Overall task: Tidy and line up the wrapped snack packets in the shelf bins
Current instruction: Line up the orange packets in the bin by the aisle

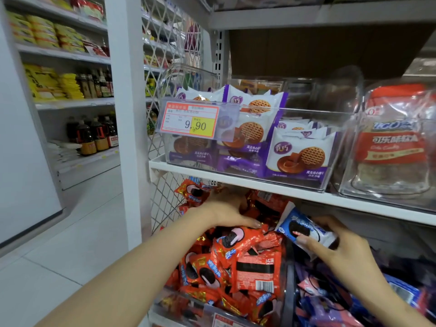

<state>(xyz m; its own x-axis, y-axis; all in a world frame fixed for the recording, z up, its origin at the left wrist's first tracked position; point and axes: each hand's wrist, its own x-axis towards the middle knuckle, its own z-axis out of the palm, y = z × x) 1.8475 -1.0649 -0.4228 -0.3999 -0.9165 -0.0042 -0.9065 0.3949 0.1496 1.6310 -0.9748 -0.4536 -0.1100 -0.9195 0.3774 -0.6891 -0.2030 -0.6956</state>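
Below the white shelf (259,182), my right hand (335,241) pinched a blue packet (304,228) printed with a dark sandwich biscuit, thumb on its face and fingers curled behind. Just left of it, also below the shelf, my left hand (224,212) lay spread on the heap of red packets (247,260), thumb straight, gripping nothing; its fingertips were lost in the shelf's shadow. On the shelf, a clear bin (259,112) carried a price tag (191,120) reading 9.90; its smaller print was too blurred to read. Purple-and-white packets (299,154) inside showed a lattice biscuit and Chinese lettering. The brand lettering on the red and blue wrappers was smeared beyond reading. Below the shelf at far right, darker packets were cut off by the frame.
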